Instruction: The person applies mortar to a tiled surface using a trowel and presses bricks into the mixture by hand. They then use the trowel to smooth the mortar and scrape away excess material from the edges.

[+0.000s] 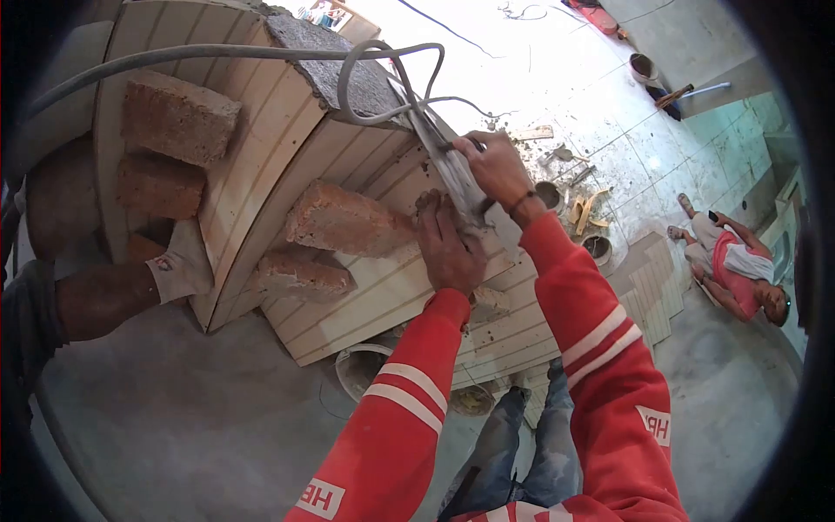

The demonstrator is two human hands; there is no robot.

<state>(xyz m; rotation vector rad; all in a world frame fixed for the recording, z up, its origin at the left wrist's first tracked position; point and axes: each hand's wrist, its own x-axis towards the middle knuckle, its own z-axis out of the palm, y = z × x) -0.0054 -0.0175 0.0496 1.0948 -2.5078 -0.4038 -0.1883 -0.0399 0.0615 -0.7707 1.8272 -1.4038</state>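
My right hand (502, 171) is closed around the handle of a long flat steel trowel (454, 174), which lies along the mortar-smeared edge of a stair tread. My left hand (450, 246) rests palm down beside the trowel, fingers stretched over the striped tile (383, 178) of the step. Wet grey mortar (335, 65) covers the tread above. A brick (348, 219) leans against the tile left of my left hand, with another brick (300, 277) below it. A looped grey cable (348, 83) crosses over the mortar and the trowel's upper end.
More bricks (178, 117) lean on the left-hand steps, near another person's foot (181, 270). A bucket (361, 370) stands below. Tools and small pots (598, 248) lie on the tiled floor at right. A seated person (735, 261) is at far right.
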